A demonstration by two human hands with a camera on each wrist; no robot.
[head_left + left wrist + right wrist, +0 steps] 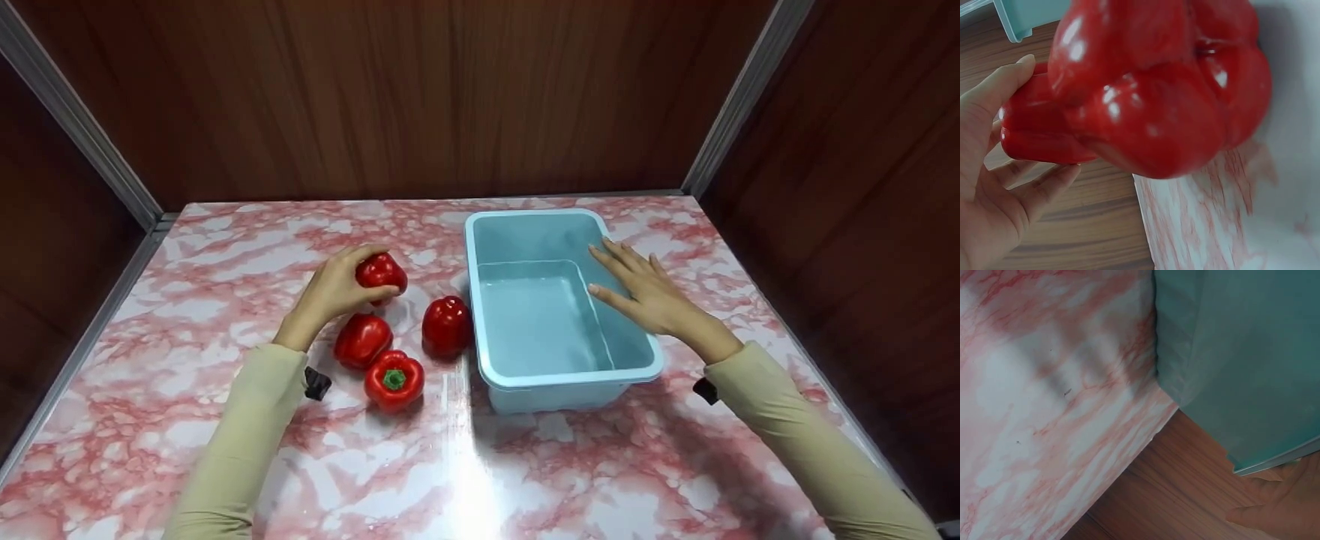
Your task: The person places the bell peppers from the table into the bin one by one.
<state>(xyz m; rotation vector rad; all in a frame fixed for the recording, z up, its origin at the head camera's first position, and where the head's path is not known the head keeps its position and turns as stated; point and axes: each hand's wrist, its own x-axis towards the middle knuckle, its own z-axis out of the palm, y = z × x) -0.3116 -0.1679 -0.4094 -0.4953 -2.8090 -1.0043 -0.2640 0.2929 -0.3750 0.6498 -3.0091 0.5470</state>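
Observation:
My left hand (337,283) grips a red bell pepper (381,277) between thumb and fingers, left of the light blue plastic basin (525,381). In the left wrist view the held pepper (1044,121) shows partly behind a nearer pepper (1157,107). A second pepper (363,340) lies just below that hand, and another (394,380) turns its green stem end up. One more pepper (447,327) stands close against the basin's left side. My right hand (646,294) is at the basin's right rim, fingers spread and reaching over its inside.
The table (225,450) has a red and white marbled top. Dark wood-look panels (420,97) rise behind it and on both sides, with grey metal posts (750,97) at the corners. Black wrist cameras (318,384) sit at both sleeve cuffs.

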